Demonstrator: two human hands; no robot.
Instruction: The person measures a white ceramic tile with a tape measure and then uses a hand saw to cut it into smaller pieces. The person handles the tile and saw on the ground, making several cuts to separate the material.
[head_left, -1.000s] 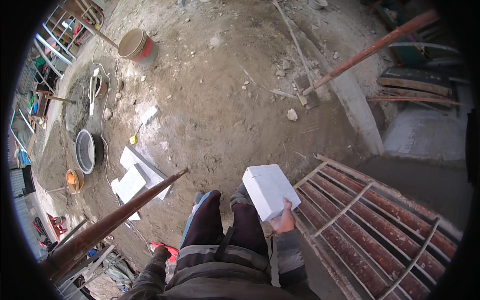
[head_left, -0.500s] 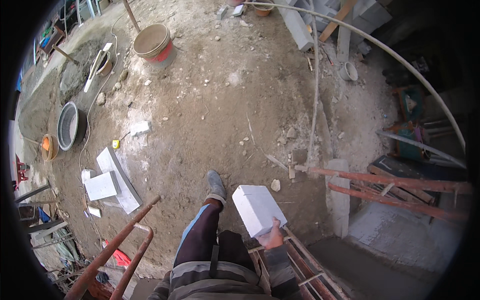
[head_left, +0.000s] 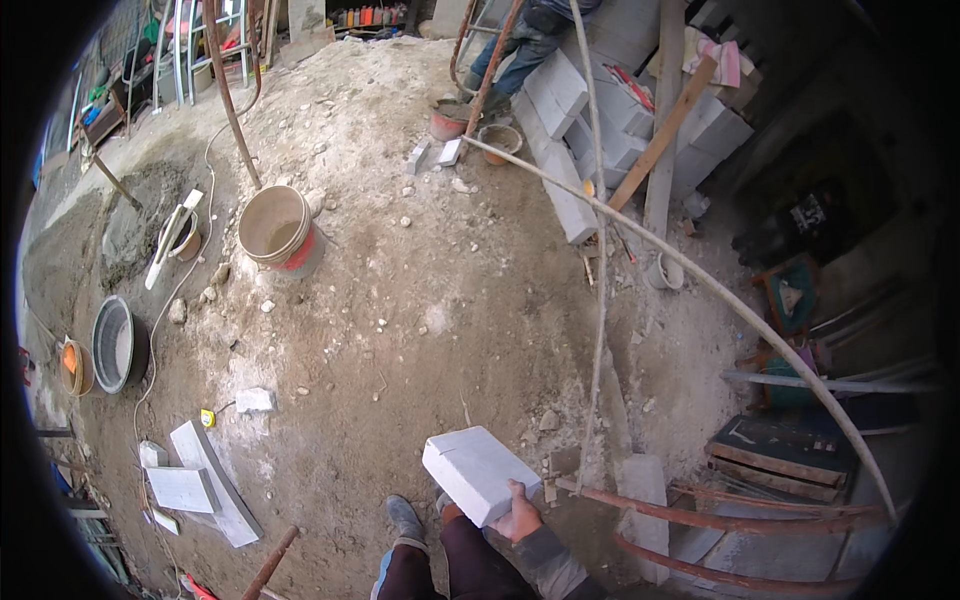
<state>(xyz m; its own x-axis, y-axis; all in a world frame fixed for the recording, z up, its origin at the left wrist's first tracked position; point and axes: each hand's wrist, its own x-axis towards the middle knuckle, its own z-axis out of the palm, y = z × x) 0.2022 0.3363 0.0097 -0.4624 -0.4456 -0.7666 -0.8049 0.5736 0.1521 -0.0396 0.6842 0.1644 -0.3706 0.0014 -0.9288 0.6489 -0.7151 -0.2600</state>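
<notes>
My right hand (head_left: 516,512) grips a white lightweight concrete block (head_left: 480,472) by its near right corner, thumb on top. The block hangs in front of my legs, tilted, above the dirt ground. Its underside and the fingers beneath it are hidden. My left hand does not show. On the ground to the left lie cut white block pieces (head_left: 183,490), one long slab (head_left: 225,500) and a yellow tape measure (head_left: 207,418) beside a smaller block piece (head_left: 256,401).
Rusty scaffold pipes (head_left: 720,516) stand at right, and another pipe end (head_left: 272,562) rises near my left. A large bucket (head_left: 275,225), a black tub (head_left: 119,345) and stacked blocks (head_left: 620,110) lie farther off. A person in blue trousers (head_left: 530,45) stands beyond.
My view has tilted up toward the far ground, bringing the other person and stacked blocks into sight. My feet are now close together. The block stays in my right hand.
</notes>
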